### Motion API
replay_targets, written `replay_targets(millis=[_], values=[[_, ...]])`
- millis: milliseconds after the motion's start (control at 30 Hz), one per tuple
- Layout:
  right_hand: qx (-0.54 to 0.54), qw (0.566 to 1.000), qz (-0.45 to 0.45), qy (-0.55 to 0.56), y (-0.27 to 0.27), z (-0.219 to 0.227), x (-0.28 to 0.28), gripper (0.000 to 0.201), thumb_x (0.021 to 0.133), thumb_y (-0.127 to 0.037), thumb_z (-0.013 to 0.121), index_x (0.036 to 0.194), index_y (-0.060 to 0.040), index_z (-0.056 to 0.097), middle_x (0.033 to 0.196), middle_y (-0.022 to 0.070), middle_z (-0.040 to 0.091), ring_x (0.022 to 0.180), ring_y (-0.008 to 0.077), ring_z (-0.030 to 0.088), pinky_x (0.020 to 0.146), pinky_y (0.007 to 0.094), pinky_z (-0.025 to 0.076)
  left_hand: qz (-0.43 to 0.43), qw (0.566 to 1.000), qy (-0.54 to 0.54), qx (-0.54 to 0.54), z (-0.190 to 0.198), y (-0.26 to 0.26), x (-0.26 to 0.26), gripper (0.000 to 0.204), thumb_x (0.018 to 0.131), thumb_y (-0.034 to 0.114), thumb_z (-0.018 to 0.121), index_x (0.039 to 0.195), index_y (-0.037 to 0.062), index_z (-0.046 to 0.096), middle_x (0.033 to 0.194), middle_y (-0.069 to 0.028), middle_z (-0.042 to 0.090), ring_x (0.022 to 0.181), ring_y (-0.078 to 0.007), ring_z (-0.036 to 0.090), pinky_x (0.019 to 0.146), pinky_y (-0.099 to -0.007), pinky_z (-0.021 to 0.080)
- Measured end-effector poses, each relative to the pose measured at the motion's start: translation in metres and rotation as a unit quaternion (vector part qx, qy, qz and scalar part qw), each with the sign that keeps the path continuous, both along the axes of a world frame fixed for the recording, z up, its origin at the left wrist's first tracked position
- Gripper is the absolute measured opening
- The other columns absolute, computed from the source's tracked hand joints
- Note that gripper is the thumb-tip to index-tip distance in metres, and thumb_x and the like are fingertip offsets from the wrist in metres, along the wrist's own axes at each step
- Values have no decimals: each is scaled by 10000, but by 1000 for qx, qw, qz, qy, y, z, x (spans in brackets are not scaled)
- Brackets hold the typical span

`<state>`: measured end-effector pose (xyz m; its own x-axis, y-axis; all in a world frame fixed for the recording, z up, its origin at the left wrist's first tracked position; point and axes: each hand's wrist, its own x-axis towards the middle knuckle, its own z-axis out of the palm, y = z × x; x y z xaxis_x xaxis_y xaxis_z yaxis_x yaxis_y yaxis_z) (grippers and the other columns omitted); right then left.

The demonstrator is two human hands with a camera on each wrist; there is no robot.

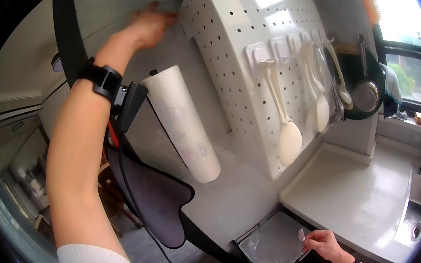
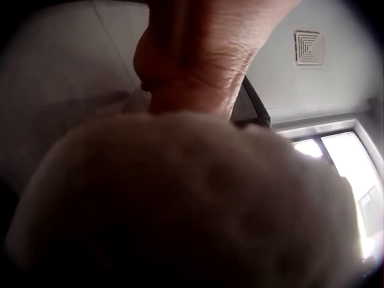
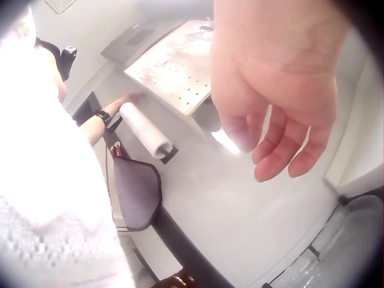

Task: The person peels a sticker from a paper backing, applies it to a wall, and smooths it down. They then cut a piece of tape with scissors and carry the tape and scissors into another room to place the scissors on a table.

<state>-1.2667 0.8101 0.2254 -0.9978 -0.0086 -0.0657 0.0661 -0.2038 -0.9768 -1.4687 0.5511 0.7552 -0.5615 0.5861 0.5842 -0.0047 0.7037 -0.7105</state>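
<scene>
In the head view, the left grip (image 1: pixel 151 27) reaches up beside the white pegboard box (image 1: pixel 247 95), its fingers loosely spread and nothing visible in it; the paper roll (image 1: pixel 184 126) hangs below that grip. The right grip (image 1: pixel 324 245) pinches a small whitish scrap (image 1: pixel 301 234) over the dark-rimmed tray (image 1: pixel 272 251). The left wrist view hides the fingertips, so I cannot tell whether they touch the box. In the right wrist view the fingers curl, the pinch washed out: loosening it could drop the scrap trayward, and swinging the left grip down could knock the roll
</scene>
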Motion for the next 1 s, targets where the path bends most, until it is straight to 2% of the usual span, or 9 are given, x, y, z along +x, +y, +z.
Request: replay_targets(millis=[133,367,433,533,633,767,833,933,1000], values=[[-19,1000,-3,7,-5,-10,-5,65,821,-12,614,823,53,610,715,68,624,669,163,646,652,265,524,53,994,56,-75,-1,-4,-6,511,845,10,428,1306,229,455,1408,43,372,1373,-286,165,1078,-557,172],[18,1000,10,16,-11,-4,-6,70,828,-24,615,831,46,616,723,69,634,675,159,645,668,260,523,35,997,53,-34,3,-4,1,498,833,-8,405,1278,200,485,1399,32,389,1365,-306,183,1099,-507,183],[12,1000,11,20,-10,-4,-4,72,829,-25,613,831,47,617,725,69,635,677,158,645,670,257,523,-93,992,-41,70,14,-13,-3,465,817,-20,386,1216,157,548,1377,-6,423,1361,-315,193,1105,-420,215],[3,1000,18,25,-8,-5,-2,75,832,-28,613,831,47,618,729,69,637,682,155,645,671,253,523,-221,969,-49,102,16,-32,-2,427,811,-10,385,1162,125,588,1351,-33,456,1355,-317,212,1099,-359,237],[40,999,21,29,-5,3,-2,74,835,-28,610,832,46,619,731,70,637,682,157,645,671,253,523,-259,957,-29,124,6,-33,12,368,829,34,419,1144,98,598,1327,-53,481,1306,-296,325,1068,-363,282],[66,996,34,46,-7,20,-7,92,840,-42,605,857,48,621,738,76,641,696,150,639,676,261,516,-335,932,-50,129,-24,-29,57,288,836,63,476,1082,62,627,1240,-65,549,1200,-257,449,1016,-337,338],[84,993,51,71,-4,31,-12,129,846,-81,611,890,39,624,749,64,649,709,128,632,683,254,509,-384,913,-23,136,-54,-19,88,205,826,76,542,993,23,648,1064,-58,616,1024,-179,537,904,-283,393],[61,994,53,70,-3,65,-13,174,851,-126,605,922,31,626,754,55,652,714,112,620,686,247,494,-424,873,-147,190,-108,3,127,113,816,54,572,888,-3,637,823,-9,581,769,-85,506,712,-212,383],[81,990,56,101,-2,91,-17,177,860,-128,583,931,30,617,745,47,637,708,110,607,658,243,481,-415,848,-256,206,-152,14,147,96,786,51,587,850,-13,618,789,-23,576,756,-94,502,686,-214,378]])
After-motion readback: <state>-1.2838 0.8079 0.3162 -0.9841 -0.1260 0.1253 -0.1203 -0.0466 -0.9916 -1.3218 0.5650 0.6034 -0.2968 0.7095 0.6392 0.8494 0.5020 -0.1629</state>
